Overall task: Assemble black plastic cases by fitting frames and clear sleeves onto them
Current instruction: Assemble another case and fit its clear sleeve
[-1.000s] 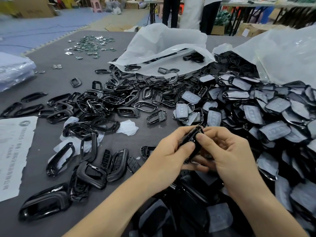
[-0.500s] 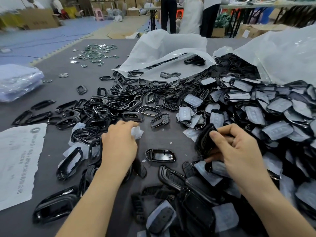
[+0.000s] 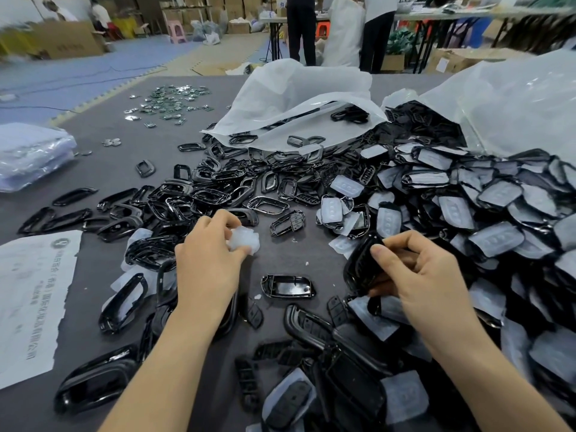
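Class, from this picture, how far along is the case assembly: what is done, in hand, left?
Apparently done: a pile of sleeved cases at right. In hand: the right hand grips a black case, the left hand pinches a clear sleeve. Left: many loose frames.

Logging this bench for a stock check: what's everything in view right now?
Frames: many, black, heaped centre-left on table.
Sleeved cases: many, black, clear-wrapped, heaped right.
Loose case shell: one, black, flat between the hands.
Plastic bags: two, translucent white, behind the heaps.
Metal pieces: many, silvery, far left.
Printed sheet: one, white, near left edge.
Left hand: pinches a crumpled clear sleeve.
Right hand: grips a black case.
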### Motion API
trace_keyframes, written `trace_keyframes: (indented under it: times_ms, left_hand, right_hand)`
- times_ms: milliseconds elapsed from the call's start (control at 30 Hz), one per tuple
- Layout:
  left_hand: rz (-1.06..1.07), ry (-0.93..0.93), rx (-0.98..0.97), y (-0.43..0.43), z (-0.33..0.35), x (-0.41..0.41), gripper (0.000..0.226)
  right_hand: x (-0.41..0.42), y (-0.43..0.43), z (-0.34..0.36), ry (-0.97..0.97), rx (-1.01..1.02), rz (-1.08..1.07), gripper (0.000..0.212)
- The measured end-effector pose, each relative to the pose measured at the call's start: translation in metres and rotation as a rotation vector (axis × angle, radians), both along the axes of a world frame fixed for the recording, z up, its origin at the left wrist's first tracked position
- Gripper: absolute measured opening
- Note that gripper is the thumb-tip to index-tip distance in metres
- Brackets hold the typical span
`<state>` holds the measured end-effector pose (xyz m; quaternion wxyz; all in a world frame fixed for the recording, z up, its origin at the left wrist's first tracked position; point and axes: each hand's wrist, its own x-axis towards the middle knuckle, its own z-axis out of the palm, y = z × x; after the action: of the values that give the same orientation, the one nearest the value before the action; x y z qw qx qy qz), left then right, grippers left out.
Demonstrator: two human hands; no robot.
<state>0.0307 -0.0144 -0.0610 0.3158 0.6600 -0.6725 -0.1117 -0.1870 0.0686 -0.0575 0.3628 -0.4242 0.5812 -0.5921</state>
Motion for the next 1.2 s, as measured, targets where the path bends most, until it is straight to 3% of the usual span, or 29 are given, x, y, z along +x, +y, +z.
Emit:
trace_keyframes:
  times_ms: [333, 433, 533, 633, 800, 1100, 1200]
  left_hand:
    - [0.044, -0.138, -0.105, -0.002, -0.005, 0.0, 0.014]
    - [-0.087, 0.132, -0.158, 0.002, 0.001, -0.007, 0.011]
    - [-0.33, 0.476, -0.001, 0.017, 0.007, -0.029, 0.014]
    - [-0.499, 0.613, 0.143, 0.031, 0.005, -0.049, 0.02]
    - [-0.534, 0.929, 0.263, 0.038, 0.001, -0.06, 0.013]
    - [-0.549, 0.877, 0.189, 0.04, -0.002, -0.06, 0.022]
    - [-0.541, 0.842, 0.148, 0.041, 0.0, -0.061, 0.013]
  right_hand:
    - [0.001, 0.001, 0.001, 0.014, -0.033, 0.005, 0.01]
    - [0.001, 0.002, 0.001, 0.029, -0.029, 0.035, 0.017]
    - [0.004, 0.003, 0.001, 0.118, -0.026, 0.057, 0.027]
    - [0.007, 0.004, 0.0, 0.194, -0.033, 0.084, 0.028]
    - [0.007, 0.003, 0.0, 0.311, -0.025, 0.071, 0.028]
    - [0.01, 0.004, 0.002, 0.241, -0.062, 0.085, 0.018]
    - [0.013, 0.005, 0.004, 0.192, -0.08, 0.088, 0.021]
